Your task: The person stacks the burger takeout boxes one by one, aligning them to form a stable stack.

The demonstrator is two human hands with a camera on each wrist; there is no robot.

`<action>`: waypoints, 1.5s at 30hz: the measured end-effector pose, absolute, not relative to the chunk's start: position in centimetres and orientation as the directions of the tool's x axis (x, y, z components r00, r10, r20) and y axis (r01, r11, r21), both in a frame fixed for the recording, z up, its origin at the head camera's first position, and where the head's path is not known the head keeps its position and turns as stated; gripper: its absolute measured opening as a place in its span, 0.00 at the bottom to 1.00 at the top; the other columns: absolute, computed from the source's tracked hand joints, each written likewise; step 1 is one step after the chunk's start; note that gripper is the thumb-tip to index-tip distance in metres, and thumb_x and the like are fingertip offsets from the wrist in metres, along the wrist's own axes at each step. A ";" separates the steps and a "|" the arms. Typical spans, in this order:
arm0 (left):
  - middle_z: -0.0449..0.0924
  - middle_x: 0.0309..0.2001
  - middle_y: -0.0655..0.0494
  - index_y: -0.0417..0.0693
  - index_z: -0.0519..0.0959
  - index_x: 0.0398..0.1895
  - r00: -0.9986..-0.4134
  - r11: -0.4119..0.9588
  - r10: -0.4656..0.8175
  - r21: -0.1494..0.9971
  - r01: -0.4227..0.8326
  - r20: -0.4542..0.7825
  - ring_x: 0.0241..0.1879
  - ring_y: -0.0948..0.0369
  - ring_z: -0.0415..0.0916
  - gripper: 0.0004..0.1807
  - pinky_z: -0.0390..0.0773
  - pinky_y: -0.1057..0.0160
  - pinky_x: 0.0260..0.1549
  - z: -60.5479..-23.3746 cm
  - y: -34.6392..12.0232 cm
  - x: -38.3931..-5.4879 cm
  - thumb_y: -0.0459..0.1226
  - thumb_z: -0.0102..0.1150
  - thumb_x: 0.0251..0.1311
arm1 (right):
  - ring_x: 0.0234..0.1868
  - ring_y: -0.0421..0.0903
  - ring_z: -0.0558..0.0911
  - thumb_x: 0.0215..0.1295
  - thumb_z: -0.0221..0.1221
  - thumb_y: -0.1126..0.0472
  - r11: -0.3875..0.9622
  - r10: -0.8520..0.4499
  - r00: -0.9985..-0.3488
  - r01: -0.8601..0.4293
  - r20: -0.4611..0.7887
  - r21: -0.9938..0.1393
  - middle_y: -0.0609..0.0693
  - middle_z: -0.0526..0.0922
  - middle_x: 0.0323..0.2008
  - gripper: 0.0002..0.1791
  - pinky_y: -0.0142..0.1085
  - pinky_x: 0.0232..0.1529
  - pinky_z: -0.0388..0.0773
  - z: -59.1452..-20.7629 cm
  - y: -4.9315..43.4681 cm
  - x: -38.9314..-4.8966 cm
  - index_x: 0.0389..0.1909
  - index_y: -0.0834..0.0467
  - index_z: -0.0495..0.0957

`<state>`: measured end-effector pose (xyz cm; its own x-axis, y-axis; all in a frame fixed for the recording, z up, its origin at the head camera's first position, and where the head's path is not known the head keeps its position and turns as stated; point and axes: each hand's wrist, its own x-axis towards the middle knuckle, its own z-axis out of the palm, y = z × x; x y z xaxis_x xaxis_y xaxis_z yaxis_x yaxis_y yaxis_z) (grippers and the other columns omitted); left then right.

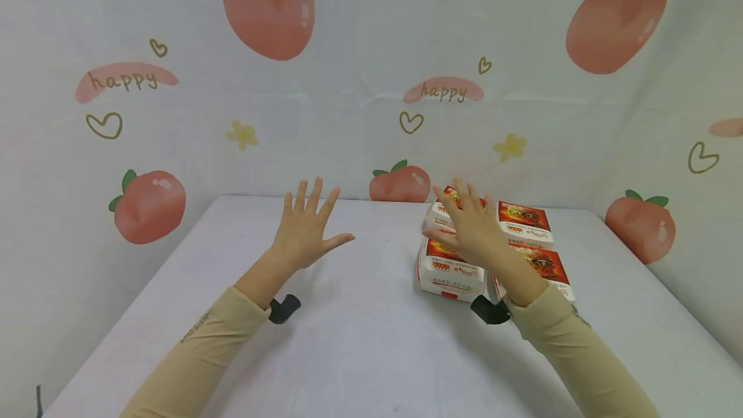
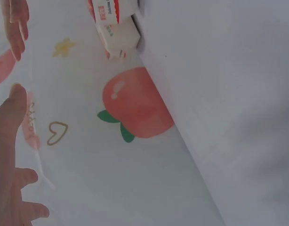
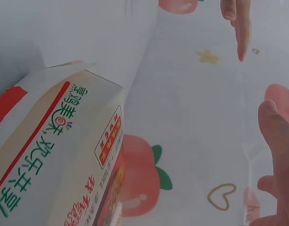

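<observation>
Both hands are raised over the white table with fingers spread. The left hand (image 1: 303, 231) holds nothing, and bare tabletop lies around it. My right hand (image 1: 473, 228) is empty too, held in front of a group of several white burger boxes with red printed lids. It partly hides the near-left box (image 1: 453, 276) and the far-left box (image 1: 438, 217). To its right are the far-right box (image 1: 525, 224) and the near-right box (image 1: 542, 263). In the right wrist view, a box (image 3: 64, 150) with green and red lettering looms close at left.
A white cloth printed with peaches, hearts and "happy" hangs behind the table (image 1: 366, 340) and along its sides. Each wrist wears a black strap-on camera piece, the left one (image 1: 284, 309) and the right one (image 1: 490, 310). The boxes stand on the table's right half.
</observation>
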<state>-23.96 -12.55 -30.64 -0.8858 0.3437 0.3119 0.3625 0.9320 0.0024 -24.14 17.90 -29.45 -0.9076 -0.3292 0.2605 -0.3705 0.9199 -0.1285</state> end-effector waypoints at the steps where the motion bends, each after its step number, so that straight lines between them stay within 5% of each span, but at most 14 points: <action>1: 0.40 0.74 0.38 0.50 0.48 0.74 -0.885 0.931 0.345 0.005 0.365 0.312 0.73 0.38 0.35 0.49 0.45 0.34 0.68 -30.6 -12.5 -23.9 0.65 0.49 0.56 | 0.73 0.67 0.42 0.60 0.52 0.33 0.918 -0.327 -0.908 -0.371 0.262 -0.139 0.63 0.41 0.74 0.46 0.69 0.67 0.39 -29.5 18.0 -24.1 0.73 0.47 0.46; 11: 0.44 0.73 0.38 0.47 0.50 0.73 -0.876 0.905 0.386 0.066 0.421 0.290 0.72 0.38 0.41 0.47 0.50 0.37 0.68 -30.9 -10.8 -23.9 0.64 0.46 0.58 | 0.73 0.67 0.44 0.61 0.54 0.37 0.922 -0.261 -0.932 -0.318 0.253 -0.220 0.64 0.44 0.73 0.44 0.66 0.69 0.39 -29.1 20.2 -23.5 0.73 0.49 0.48; 18: 0.45 0.73 0.40 0.46 0.50 0.73 -0.880 0.849 0.413 0.250 0.465 0.234 0.73 0.40 0.42 0.46 0.49 0.40 0.69 -31.3 -8.8 -23.7 0.62 0.49 0.59 | 0.71 0.69 0.47 0.63 0.50 0.35 0.926 -0.234 -0.939 -0.294 0.252 -0.235 0.67 0.46 0.72 0.43 0.65 0.69 0.41 -29.2 21.8 -22.3 0.72 0.53 0.50; 33: 0.46 0.74 0.46 0.51 0.46 0.74 -0.860 0.744 0.487 0.443 0.500 0.154 0.74 0.50 0.45 0.46 0.55 0.48 0.70 -33.8 -3.5 -24.0 0.60 0.52 0.58 | 0.65 0.73 0.56 0.63 0.54 0.41 0.917 -0.186 -0.922 -0.287 0.339 -0.278 0.71 0.53 0.67 0.41 0.69 0.64 0.48 -31.3 25.6 -20.8 0.70 0.59 0.54; 45: 0.41 0.75 0.49 0.56 0.42 0.74 -0.870 0.668 0.492 0.622 0.409 0.042 0.74 0.50 0.46 0.49 0.60 0.44 0.67 -36.3 0.0 -24.1 0.60 0.56 0.56 | 0.64 0.76 0.54 0.65 0.52 0.41 0.922 -0.113 -0.963 -0.193 0.244 -0.336 0.72 0.49 0.69 0.43 0.72 0.59 0.52 -32.2 27.6 -19.8 0.72 0.59 0.48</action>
